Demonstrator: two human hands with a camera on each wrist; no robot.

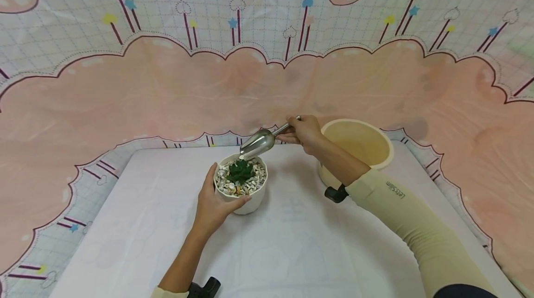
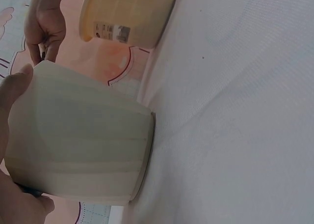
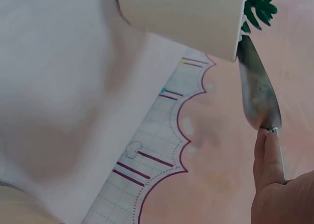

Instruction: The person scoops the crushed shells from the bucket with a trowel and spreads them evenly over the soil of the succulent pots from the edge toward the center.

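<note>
A green succulent point(image 1: 240, 171) sits in a white plant pot point(image 1: 253, 204) topped with small pale pebbles point(image 1: 227, 186). My left hand point(image 1: 213, 207) holds the pot from its left and near side, thumb across the front; the left wrist view shows its fingers at the rim. The pot's base rests on the white table. My right hand point(image 1: 306, 133) grips the handle of a metal scoop point(image 1: 257, 143). Tilted downward, the scoop has its tip at the pot's far rim, beside the leaves. In the right wrist view the scoop point(image 3: 260, 91) lies close to the pot's edge.
A cream bucket point(image 1: 388, 152) stands at the back right of the white table point(image 1: 292, 242), partly behind the right forearm. A label point(image 2: 112, 32) shows on its side. Behind the table hangs a pink patterned cloth point(image 1: 200, 89).
</note>
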